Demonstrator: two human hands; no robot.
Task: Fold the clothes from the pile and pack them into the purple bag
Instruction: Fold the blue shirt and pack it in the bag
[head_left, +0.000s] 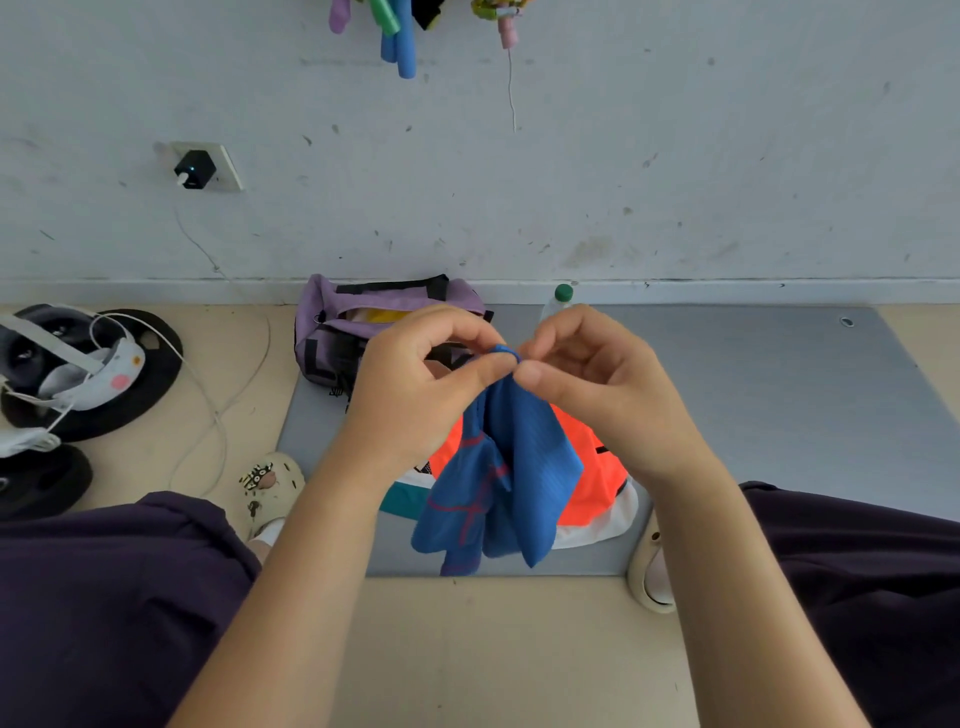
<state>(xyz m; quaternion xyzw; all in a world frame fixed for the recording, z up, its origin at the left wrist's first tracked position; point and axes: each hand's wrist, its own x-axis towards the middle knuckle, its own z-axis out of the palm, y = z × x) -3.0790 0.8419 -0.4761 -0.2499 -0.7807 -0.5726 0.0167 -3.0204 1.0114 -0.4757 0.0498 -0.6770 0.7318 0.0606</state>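
Blue garment (498, 483) with red stitching hangs at frame centre, its top edge pinched between thumb and fingers of both the left hand (415, 384) and the right hand (597, 384), each grip grasping the cloth. Beneath it an orange garment (592, 488) lies on a grey mat (753, 415). Behind the hands, the purple bag (343, 332) sits open against the wall.

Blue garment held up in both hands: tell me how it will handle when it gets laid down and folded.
The blue garment hangs limp in loose folds from where the left hand and right hand pinch its top edge, so it is probably floppy and light. Its fine ribbed weave looks thin and smooth; folds may slide and need pressing flat on the grey mat.
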